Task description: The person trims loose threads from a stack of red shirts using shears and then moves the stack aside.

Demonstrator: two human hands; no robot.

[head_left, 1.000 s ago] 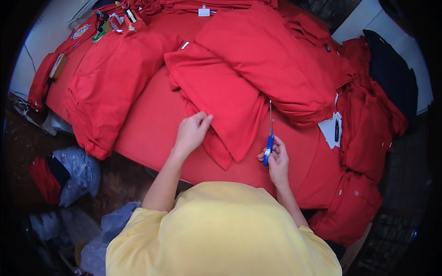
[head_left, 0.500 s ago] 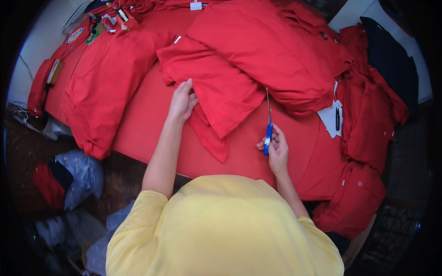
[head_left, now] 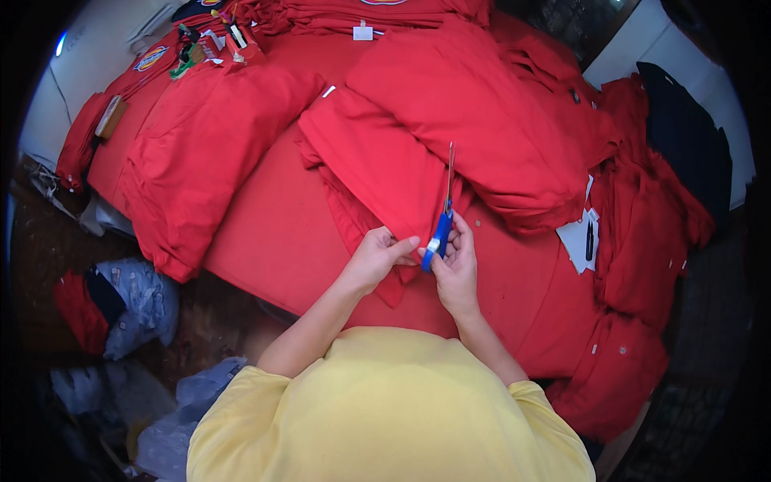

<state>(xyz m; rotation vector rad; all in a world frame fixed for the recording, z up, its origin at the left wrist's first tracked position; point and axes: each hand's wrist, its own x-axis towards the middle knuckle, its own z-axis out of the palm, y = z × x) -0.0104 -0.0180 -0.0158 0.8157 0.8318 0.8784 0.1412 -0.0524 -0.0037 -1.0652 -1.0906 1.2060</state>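
Observation:
A red garment (head_left: 373,157) lies folded in front of me, one corner reaching toward me. My left hand (head_left: 377,259) pinches that near corner between thumb and fingers. Close beside it, my right hand (head_left: 456,269) is closed around the blue handles of a pair of scissors (head_left: 438,237). Their slim blades point away from me, over the right edge of the garment, and look closed. The fingertips of both hands nearly meet at the corner.
Heaps of red garments lie at the left (head_left: 217,153) and far right (head_left: 474,104) of the red-covered table (head_left: 265,233). A white card (head_left: 575,243) with a black pen-like tool sits at right. Plastic-wrapped bundles (head_left: 140,301) rest on the floor at left.
My left hand has come down and right from the garment's left side to its near corner. My right hand has shifted slightly left with the scissors, toward the left hand.

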